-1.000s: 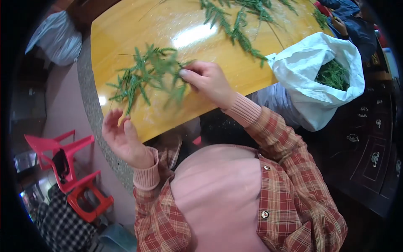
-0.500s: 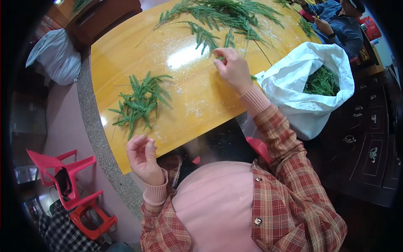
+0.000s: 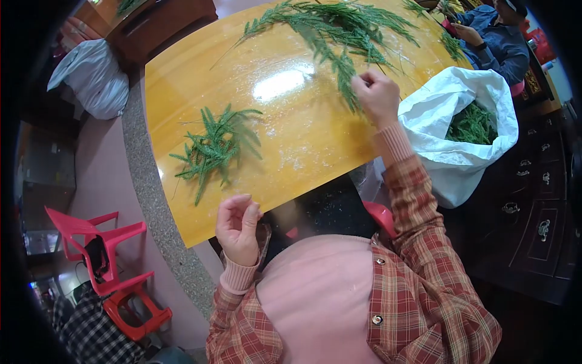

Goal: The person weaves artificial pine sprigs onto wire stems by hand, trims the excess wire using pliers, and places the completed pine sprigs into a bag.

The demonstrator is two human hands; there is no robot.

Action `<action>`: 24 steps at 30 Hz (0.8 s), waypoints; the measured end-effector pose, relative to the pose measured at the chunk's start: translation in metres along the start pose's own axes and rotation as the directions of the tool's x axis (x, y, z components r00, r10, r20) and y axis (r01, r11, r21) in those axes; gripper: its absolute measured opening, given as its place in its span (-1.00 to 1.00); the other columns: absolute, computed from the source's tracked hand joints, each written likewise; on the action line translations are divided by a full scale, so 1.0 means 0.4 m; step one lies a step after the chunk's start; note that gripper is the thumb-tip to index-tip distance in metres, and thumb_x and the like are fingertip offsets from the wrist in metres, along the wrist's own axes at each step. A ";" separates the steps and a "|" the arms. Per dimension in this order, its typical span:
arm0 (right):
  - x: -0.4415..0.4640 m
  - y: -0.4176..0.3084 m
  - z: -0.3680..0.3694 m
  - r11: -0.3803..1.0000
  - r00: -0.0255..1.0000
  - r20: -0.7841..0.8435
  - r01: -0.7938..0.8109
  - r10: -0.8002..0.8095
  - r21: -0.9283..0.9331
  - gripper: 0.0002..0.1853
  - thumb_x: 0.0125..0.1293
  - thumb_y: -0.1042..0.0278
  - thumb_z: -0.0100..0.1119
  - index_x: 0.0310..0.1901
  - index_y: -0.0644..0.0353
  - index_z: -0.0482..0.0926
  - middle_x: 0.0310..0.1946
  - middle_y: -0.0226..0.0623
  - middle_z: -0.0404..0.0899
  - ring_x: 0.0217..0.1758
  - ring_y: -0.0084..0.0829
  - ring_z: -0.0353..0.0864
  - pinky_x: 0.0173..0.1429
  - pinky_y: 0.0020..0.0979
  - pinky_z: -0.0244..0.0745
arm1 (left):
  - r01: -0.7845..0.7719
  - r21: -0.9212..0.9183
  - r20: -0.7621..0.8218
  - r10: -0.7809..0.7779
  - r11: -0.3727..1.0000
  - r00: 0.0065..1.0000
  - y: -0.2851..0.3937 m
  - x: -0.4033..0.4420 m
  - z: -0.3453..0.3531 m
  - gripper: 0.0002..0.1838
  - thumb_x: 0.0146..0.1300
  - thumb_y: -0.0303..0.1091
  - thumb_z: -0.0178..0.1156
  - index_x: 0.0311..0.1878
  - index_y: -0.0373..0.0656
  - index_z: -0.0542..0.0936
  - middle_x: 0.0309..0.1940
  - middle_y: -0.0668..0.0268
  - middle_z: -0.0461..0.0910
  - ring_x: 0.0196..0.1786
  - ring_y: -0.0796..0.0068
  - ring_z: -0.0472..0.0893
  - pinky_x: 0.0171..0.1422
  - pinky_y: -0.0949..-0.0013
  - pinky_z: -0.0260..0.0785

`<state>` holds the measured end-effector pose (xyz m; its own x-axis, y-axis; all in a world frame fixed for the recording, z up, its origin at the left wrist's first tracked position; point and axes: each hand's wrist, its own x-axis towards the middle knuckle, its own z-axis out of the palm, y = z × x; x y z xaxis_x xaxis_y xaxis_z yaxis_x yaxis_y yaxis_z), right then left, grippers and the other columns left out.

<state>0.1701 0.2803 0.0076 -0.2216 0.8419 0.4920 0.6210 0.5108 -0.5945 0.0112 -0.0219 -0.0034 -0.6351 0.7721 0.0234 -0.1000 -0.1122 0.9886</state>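
Observation:
My right hand (image 3: 377, 97) is closed on a green needle-leaved sprig (image 3: 343, 76), which hangs down over the table's right half. The sprig's upper end overlaps a heap of similar green branches (image 3: 364, 24) at the far side. At the near edge of the yellow table, my left hand (image 3: 237, 229) is loosely curled, thumb apart from the fingers, with nothing visible in it. A small pile of cut green sprigs (image 3: 212, 145) lies just beyond it. Right of my right hand stands a white woven sack (image 3: 433, 155) with loose greenery (image 3: 473, 124) inside.
The glossy yellow table (image 3: 291, 130) is strewn with pale specks. A co-worker in a blue jacket (image 3: 503, 45) handles greenery at the far right. Left on the floor are a pink plastic chair (image 3: 112, 249), a red stool (image 3: 142, 315) and a stuffed white bag (image 3: 97, 79). Dark drawers (image 3: 539, 212) stand right.
My right hand has moved right and now holds a sprig drawn away from the heap. My left hand stays near the table's edge. The whole view has shifted slightly.

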 end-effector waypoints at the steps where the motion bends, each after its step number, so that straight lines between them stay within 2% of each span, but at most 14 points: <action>1: -0.017 0.001 -0.023 0.967 0.988 0.075 -0.147 0.134 0.210 -0.82 0.17 0.30 0.16 -0.43 0.24 0.61 -0.53 -0.38 0.58 -0.54 -0.52 0.56 -0.46 -0.46 0.41 | 0.018 0.001 0.022 -0.018 1.000 1.000 -0.001 -0.001 0.004 -0.83 0.27 -0.53 0.18 -0.09 -0.26 0.48 -0.32 0.37 0.52 -0.30 0.63 0.50 -0.15 0.55 0.40; 3: -0.064 -0.014 -0.063 0.729 0.902 0.306 -0.427 0.304 0.534 -0.84 0.20 0.32 0.18 -0.40 0.24 0.59 -0.58 -0.46 0.52 -0.59 -0.62 0.48 -0.53 -0.55 0.32 | 0.050 0.005 0.079 -0.050 0.999 0.996 -0.003 -0.001 0.009 -0.83 0.28 -0.54 0.17 -0.08 -0.27 0.49 -0.30 0.36 0.53 -0.28 0.62 0.52 -0.15 0.55 0.39; 5: -0.137 -0.044 -0.094 0.338 0.745 0.584 -0.667 0.324 0.664 -0.85 0.24 0.33 0.20 -0.35 0.25 0.58 -0.59 -0.51 0.47 -0.63 -0.70 0.40 -0.57 -0.63 0.23 | 0.087 0.017 0.141 -0.089 0.996 0.986 -0.006 0.002 0.009 -0.82 0.29 -0.54 0.15 -0.05 -0.28 0.49 -0.28 0.36 0.55 -0.26 0.60 0.54 -0.13 0.55 0.39; 8: -0.258 -0.122 -0.088 0.102 0.617 0.755 -0.785 0.223 0.611 -0.88 0.26 0.39 0.20 -0.28 0.26 0.55 -0.59 -0.44 0.49 -0.68 -0.69 0.37 -0.63 -0.64 0.17 | 0.111 0.082 0.155 -0.122 0.990 0.980 -0.005 0.013 0.022 -0.76 0.34 -0.47 0.10 0.04 -0.29 0.46 -0.20 0.29 0.54 -0.18 0.54 0.54 -0.13 0.52 0.41; 10: -0.328 -0.160 -0.073 0.054 0.569 0.816 -0.822 0.101 0.566 -0.88 0.28 0.40 0.19 -0.27 0.28 0.55 -0.58 -0.41 0.50 -0.70 -0.67 0.37 -0.66 -0.63 0.18 | 0.055 0.014 0.169 -0.056 0.998 0.984 -0.015 0.028 0.027 -0.68 0.36 -0.43 0.07 0.14 -0.29 0.41 -0.14 0.26 0.53 -0.12 0.50 0.56 -0.08 0.49 0.43; 11: -0.357 -0.177 -0.066 0.038 0.524 0.849 -0.851 0.061 0.523 -0.88 0.28 0.40 0.20 -0.28 0.27 0.55 -0.58 -0.40 0.50 -0.69 -0.66 0.39 -0.67 -0.63 0.20 | 0.114 -0.078 0.158 -0.100 0.990 0.982 -0.007 0.032 0.031 -0.67 0.36 -0.43 0.09 0.15 -0.30 0.42 -0.09 0.26 0.52 -0.06 0.52 0.53 -0.02 0.48 0.40; 12: -0.385 -0.200 -0.060 0.134 0.534 0.844 -0.840 0.041 0.525 -0.89 0.26 0.41 0.21 -0.28 0.28 0.56 -0.57 -0.39 0.52 -0.68 -0.68 0.40 -0.65 -0.64 0.23 | 0.164 -0.171 0.152 -0.138 0.972 0.979 0.002 0.037 0.036 -0.66 0.35 -0.42 0.11 0.15 -0.31 0.42 -0.04 0.26 0.50 0.01 0.54 0.49 0.05 0.47 0.37; 15: -0.417 -0.235 -0.053 0.384 0.396 0.916 -0.836 -0.072 0.391 -0.89 0.27 0.42 0.21 -0.28 0.29 0.59 -0.53 -0.40 0.56 -0.63 -0.73 0.41 -0.57 -0.66 0.31 | 0.183 -0.274 0.067 -0.172 0.944 0.983 -0.022 0.037 0.019 -0.72 0.38 -0.36 0.09 0.08 -0.30 0.46 -0.13 0.29 0.56 -0.10 0.55 0.53 0.01 0.47 0.38; 17: -0.406 -0.233 -0.053 0.486 0.374 0.900 -0.758 -0.223 0.435 -0.87 0.27 0.42 0.20 -0.24 0.30 0.60 -0.52 -0.42 0.57 -0.61 -0.73 0.42 -0.54 -0.65 0.33 | 0.153 -0.306 0.013 -0.157 0.940 0.988 0.000 0.029 0.031 -0.77 0.39 -0.33 0.09 -0.02 -0.28 0.50 -0.32 0.35 0.58 -0.28 0.58 0.54 -0.14 0.50 0.41; 18: -0.394 -0.230 -0.055 0.533 0.360 0.887 -0.709 -0.288 0.461 -0.86 0.28 0.41 0.20 -0.22 0.30 0.60 -0.52 -0.43 0.57 -0.61 -0.73 0.42 -0.52 -0.64 0.34 | 0.225 -0.337 0.078 -0.211 0.914 0.974 0.006 0.027 0.022 -0.77 0.38 -0.32 0.10 -0.04 -0.27 0.51 -0.31 0.35 0.59 -0.30 0.60 0.55 -0.16 0.52 0.41; 19: -0.369 -0.236 -0.066 0.658 0.445 0.858 -0.569 -0.258 0.493 -0.84 0.30 0.40 0.18 -0.17 0.30 0.61 -0.49 -0.44 0.57 -0.58 -0.73 0.43 -0.49 -0.63 0.36 | 0.297 -0.364 0.148 -0.260 0.883 0.954 0.011 0.027 0.003 -0.78 0.37 -0.31 0.11 -0.05 -0.27 0.52 -0.29 0.35 0.60 -0.31 0.62 0.55 -0.19 0.53 0.42; 20: -0.365 -0.222 -0.054 0.667 0.565 0.811 -0.548 -0.151 0.506 -0.82 0.34 0.38 0.13 -0.15 0.28 0.61 -0.45 -0.44 0.56 -0.58 -0.71 0.42 -0.51 -0.64 0.34 | 0.373 -0.385 0.222 -0.307 0.844 0.925 0.012 0.025 -0.014 -0.78 0.37 -0.30 0.12 -0.07 -0.26 0.54 -0.28 0.35 0.61 -0.33 0.64 0.55 -0.21 0.55 0.42; 21: -0.338 -0.218 -0.052 0.588 0.593 0.804 -0.636 -0.041 0.499 -0.79 0.37 0.36 0.08 -0.09 0.28 0.59 -0.41 -0.42 0.56 -0.59 -0.70 0.41 -0.52 -0.65 0.33 | 0.369 -0.299 0.273 -0.292 0.880 0.917 0.005 0.032 -0.027 -0.81 0.37 -0.31 0.10 -0.11 -0.24 0.55 -0.37 0.40 0.59 -0.41 0.68 0.51 -0.31 0.58 0.36; 24: -0.259 -0.182 -0.040 0.505 0.774 0.627 -0.507 -0.090 0.698 -0.67 0.40 0.35 0.03 0.13 0.32 0.45 -0.10 -0.21 0.57 -0.50 -0.66 0.46 -0.45 -0.64 0.42 | 0.414 -0.117 0.420 -0.333 0.902 0.844 0.018 0.041 -0.041 -0.81 0.37 -0.33 0.07 -0.11 -0.24 0.54 -0.47 0.40 0.55 -0.49 0.69 0.48 -0.42 0.59 0.31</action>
<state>0.1600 0.1530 0.0102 -0.6985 0.7147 0.0357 -0.0990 -0.0471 -0.9940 -0.0127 -0.0203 0.0017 -0.1812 0.9519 -0.2472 -0.4432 0.1454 0.8845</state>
